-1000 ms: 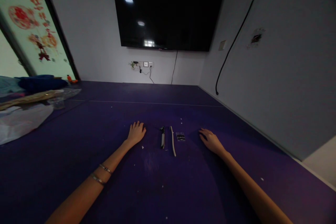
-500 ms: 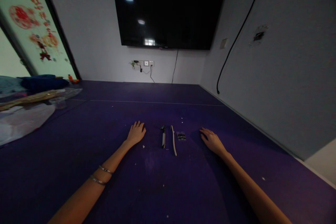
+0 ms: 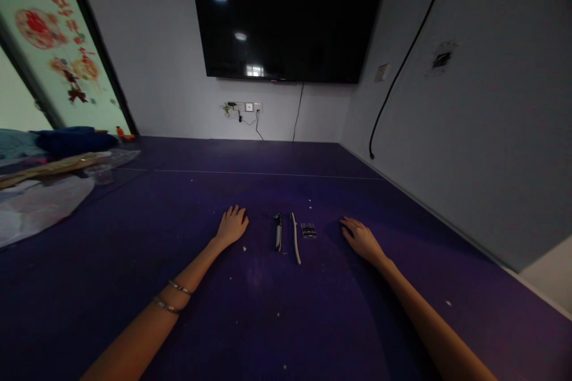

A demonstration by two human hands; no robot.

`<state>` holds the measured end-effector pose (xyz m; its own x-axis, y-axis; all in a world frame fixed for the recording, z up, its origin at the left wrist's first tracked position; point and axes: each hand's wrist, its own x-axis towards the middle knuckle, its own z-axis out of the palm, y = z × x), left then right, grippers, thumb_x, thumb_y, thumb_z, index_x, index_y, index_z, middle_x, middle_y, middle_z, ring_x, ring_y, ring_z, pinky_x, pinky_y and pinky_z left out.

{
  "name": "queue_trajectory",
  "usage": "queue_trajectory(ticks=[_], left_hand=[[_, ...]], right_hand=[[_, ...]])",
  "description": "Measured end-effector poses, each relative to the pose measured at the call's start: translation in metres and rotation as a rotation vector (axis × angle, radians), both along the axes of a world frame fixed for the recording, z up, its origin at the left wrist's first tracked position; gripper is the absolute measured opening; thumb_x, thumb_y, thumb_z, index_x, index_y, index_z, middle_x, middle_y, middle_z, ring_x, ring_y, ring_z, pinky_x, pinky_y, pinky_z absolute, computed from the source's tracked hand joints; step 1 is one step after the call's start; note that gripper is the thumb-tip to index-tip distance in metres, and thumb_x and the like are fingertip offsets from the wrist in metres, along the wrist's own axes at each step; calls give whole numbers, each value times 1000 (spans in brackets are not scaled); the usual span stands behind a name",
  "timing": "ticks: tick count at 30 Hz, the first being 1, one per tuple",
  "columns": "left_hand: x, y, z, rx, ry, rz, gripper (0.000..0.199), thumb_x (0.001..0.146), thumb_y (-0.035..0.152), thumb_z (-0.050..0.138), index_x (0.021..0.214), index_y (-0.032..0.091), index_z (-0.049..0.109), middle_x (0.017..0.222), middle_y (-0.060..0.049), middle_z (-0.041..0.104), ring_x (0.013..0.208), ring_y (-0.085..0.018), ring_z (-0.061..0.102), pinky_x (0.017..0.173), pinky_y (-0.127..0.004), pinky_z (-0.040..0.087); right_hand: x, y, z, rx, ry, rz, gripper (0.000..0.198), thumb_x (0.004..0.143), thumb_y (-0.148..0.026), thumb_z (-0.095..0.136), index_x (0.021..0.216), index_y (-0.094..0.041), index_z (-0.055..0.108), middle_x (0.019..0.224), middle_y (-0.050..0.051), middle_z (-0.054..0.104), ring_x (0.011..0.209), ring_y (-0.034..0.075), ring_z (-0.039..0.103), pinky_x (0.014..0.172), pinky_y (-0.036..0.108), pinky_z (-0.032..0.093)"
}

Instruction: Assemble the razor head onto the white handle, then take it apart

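Observation:
My left hand [image 3: 232, 226] lies flat on the purple surface [image 3: 250, 315], palm down with its fingers apart, holding nothing. My right hand [image 3: 361, 239] rests palm down on the same surface with fingers stretched out, also holding nothing. Between the hands lie three small things in a row. Closest to my left hand is a razor [image 3: 278, 233] with a black and grey handle. Beside it is a slim, slightly curved white handle [image 3: 295, 240] with a darker far end. Nearest my right hand sits a small clear pack with black pieces [image 3: 308, 231]. Neither hand touches these things.
Clear plastic bags [image 3: 42, 205], a flat brown piece [image 3: 58, 168] and dark blue cloth [image 3: 75, 141] lie at the left. A large black television [image 3: 290, 18] hangs on the far wall. A black cable [image 3: 395, 83] dangles along the right wall. Small white scraps dot the surface.

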<state>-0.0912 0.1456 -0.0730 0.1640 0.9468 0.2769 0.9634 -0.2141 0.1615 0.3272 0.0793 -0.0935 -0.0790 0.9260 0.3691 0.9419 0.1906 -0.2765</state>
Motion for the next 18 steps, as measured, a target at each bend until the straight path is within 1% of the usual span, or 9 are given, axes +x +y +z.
queue_trajectory(ticks=[4,7,10,12,13,15,16,18], left_hand=[[2,-1,2,-4,-16,-2,43,87,31,38,123,11,51,135,-19,45,128,-33,35,102,-49,28],[3,0,8,-3,-47,7,41,84,28,42,119,11,54,132,-19,48,126,-33,37,100,-48,31],[7,-2,21,15,-96,22,33,81,21,46,110,14,59,123,-13,56,119,-27,46,99,-41,35],[14,-5,32,32,-127,20,28,81,18,45,103,16,61,116,-10,60,112,-22,51,96,-34,38],[19,-7,37,31,-140,13,25,81,20,44,100,17,61,111,-9,62,107,-21,54,92,-32,40],[33,-13,44,-3,-156,-13,24,84,29,43,95,18,61,99,-7,65,93,-19,60,79,-29,46],[40,-16,46,-30,-158,-30,25,84,35,44,92,19,62,93,-6,66,86,-19,62,72,-28,47],[56,-21,47,-90,-149,-56,28,82,43,47,84,20,63,85,-5,67,78,-19,63,65,-28,46]], right_hand=[[1,2,-2,12,12,16,39,86,-31,40,117,-19,60,130,11,52,121,26,47,102,44,35],[1,2,-2,19,16,10,39,85,-31,41,117,-19,60,130,10,52,121,26,47,101,45,36],[0,1,-1,24,0,0,38,86,-30,40,117,-20,60,129,9,53,120,25,47,100,44,37],[-1,0,0,24,-16,-10,38,86,-31,39,117,-20,60,129,9,53,120,25,47,100,44,38],[-2,0,1,21,-24,-12,39,86,-31,39,117,-20,60,129,10,53,120,25,47,100,43,38],[-3,-1,3,15,-33,-12,40,86,-31,38,117,-18,60,130,11,53,120,25,47,100,42,38],[-3,-2,3,12,-33,-12,40,87,-31,38,117,-17,60,130,11,53,120,25,47,100,42,38],[-4,-2,4,7,-35,-15,40,87,-31,38,117,-17,59,129,11,53,120,25,47,100,42,37]])
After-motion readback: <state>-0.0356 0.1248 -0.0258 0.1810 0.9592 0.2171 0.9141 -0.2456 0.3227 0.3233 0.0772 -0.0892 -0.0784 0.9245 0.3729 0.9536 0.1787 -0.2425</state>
